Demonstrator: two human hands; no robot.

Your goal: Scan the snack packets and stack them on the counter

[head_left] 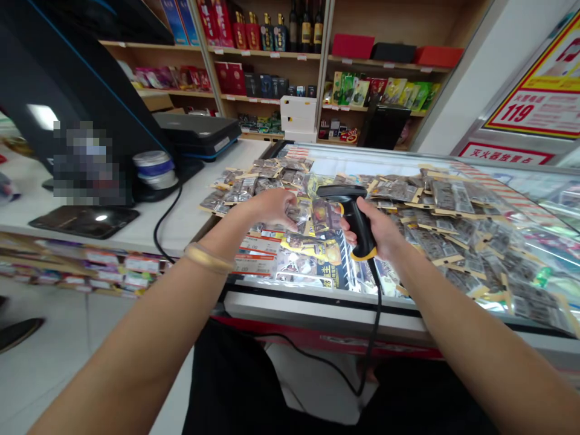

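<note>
Left hand [274,207]: half-curled, thumb and fingers parted; packet contact unclear. Packets [244,188]: heaped at its ten o'clock. Right hand [382,228]: wrapped round scanner [357,225], at left hand's three o'clock. Advisable: steady scanner, one packet flat.

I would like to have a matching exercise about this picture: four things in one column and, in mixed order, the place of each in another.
Things
1. Scanner
2. Gold-coloured bracelet
3. Small packets
4. White box

Places
A. Around the left arm
B. In front of the shelves
C. Held in the right hand
D. Spread over the glass-topped case

Right pairs: 1-C, 2-A, 3-D, 4-B
</note>
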